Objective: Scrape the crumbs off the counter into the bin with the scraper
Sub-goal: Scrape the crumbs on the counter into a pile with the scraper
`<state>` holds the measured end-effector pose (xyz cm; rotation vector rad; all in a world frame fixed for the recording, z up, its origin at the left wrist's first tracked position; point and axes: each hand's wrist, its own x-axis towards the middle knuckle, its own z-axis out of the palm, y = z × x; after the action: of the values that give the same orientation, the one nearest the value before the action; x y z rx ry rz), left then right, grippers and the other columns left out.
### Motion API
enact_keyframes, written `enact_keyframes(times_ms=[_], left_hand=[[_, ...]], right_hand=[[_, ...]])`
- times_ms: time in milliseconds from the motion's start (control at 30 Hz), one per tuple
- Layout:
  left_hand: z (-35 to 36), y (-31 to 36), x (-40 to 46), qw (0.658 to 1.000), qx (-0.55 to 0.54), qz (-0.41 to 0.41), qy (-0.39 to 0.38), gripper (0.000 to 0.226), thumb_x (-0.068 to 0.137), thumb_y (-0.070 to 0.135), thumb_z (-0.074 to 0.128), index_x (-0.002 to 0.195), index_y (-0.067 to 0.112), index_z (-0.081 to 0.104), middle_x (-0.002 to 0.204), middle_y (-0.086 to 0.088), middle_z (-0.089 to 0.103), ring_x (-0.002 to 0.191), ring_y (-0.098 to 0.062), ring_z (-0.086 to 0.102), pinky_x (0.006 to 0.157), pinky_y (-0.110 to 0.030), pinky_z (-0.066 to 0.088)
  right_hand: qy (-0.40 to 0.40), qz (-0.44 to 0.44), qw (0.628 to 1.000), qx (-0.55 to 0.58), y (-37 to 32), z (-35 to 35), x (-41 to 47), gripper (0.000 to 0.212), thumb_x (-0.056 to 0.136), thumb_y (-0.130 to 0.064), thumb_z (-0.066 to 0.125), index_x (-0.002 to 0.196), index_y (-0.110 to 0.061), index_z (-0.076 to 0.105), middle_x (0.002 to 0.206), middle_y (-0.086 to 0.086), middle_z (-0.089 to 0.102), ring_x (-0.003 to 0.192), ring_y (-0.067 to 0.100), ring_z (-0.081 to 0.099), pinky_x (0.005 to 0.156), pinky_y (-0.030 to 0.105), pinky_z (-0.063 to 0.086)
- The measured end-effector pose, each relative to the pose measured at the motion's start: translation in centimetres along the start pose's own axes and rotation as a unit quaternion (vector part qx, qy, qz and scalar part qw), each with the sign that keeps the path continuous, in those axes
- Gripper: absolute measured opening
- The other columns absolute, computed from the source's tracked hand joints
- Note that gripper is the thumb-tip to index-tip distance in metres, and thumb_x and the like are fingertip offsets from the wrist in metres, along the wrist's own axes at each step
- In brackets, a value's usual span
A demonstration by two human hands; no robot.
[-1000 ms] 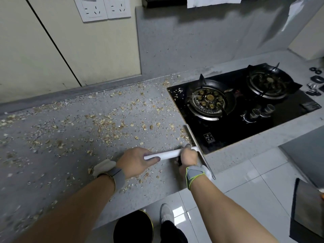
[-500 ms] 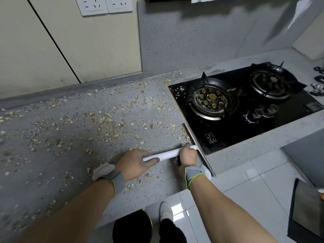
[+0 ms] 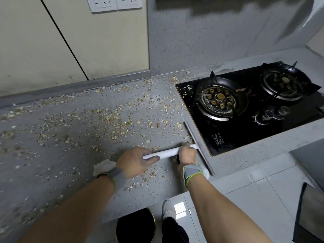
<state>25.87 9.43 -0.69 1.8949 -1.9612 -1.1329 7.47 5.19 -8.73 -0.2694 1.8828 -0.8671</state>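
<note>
The scraper (image 3: 168,153) has a white tube handle and a long grey blade (image 3: 194,137) that lies on the grey counter (image 3: 52,155) right beside the left edge of the black hob. My left hand (image 3: 135,162) grips the free end of the handle. My right hand (image 3: 186,153) grips the handle close to the blade. Brown crumbs (image 3: 112,118) are strewn widely over the counter to the left of the blade. A black bin (image 3: 135,225) with a gold rim stands on the floor under the counter's front edge, below my hands.
The black gas hob (image 3: 249,109) with two burners and knobs fills the counter to the right. A few crumbs lie on its left corner. A wall with sockets (image 3: 114,3) rises behind. My shoe (image 3: 168,209) stands on the tiled floor beside the bin.
Hands and scraper hold nearly the same spot by the hob's edge; only the camera view has shifted slightly.
</note>
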Motion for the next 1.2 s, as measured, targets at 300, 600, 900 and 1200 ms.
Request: enact_keyframes(times_ms=[300, 600, 900, 1200], left_hand=[[-6.7, -3.3, 0.2, 0.995, 0.097, -0.033, 0.010, 0.032, 0.081, 0.063, 0.056, 0.083, 0.036, 0.072, 0.054, 0.010, 0.061, 0.044, 0.001, 0.054, 0.044, -0.016, 0.037], [0.2, 0.7, 0.2, 0.999, 0.009, 0.007, -0.035, 0.033, 0.083, 0.053, 0.063, 0.089, 0.022, 0.075, 0.058, 0.000, 0.061, 0.049, -0.011, 0.051, 0.047, -0.022, 0.035], [-7.1, -6.4, -3.9, 0.992, 0.102, -0.074, -0.002, 0.029, 0.087, 0.052, 0.059, 0.081, 0.025, 0.069, 0.071, 0.001, 0.066, 0.063, -0.017, 0.056, 0.058, -0.027, 0.038], [-11.4, -9.9, -9.1, 0.991, 0.089, -0.070, 0.066, 0.026, 0.083, 0.055, 0.061, 0.083, 0.031, 0.071, 0.062, 0.005, 0.063, 0.056, -0.008, 0.057, 0.054, -0.024, 0.040]], right_hand=[[-0.094, -0.001, 0.996, 0.003, -1.4, 4.7, -3.6, 0.048, 0.095, -0.035, 0.039, 0.110, 0.007, 0.057, 0.110, 0.029, 0.065, 0.096, 0.042, 0.067, 0.080, 0.050, 0.054], [-0.034, -0.008, 0.999, 0.008, -0.8, -2.4, -0.9, 0.031, 0.093, -0.022, 0.038, 0.069, -0.003, 0.046, 0.052, 0.020, 0.051, 0.028, 0.023, 0.049, 0.033, 0.019, 0.035], [-0.133, -0.030, 0.984, -0.118, 2.2, 7.5, -6.4, 0.046, 0.100, -0.025, 0.029, 0.118, 0.006, 0.058, 0.121, 0.033, 0.058, 0.110, 0.041, 0.060, 0.100, 0.051, 0.047], [-0.168, -0.030, 0.985, -0.033, 2.0, 11.2, -12.3, 0.036, 0.094, -0.038, 0.039, 0.083, -0.006, 0.051, 0.086, 0.022, 0.069, 0.077, 0.037, 0.069, 0.072, 0.045, 0.055]])
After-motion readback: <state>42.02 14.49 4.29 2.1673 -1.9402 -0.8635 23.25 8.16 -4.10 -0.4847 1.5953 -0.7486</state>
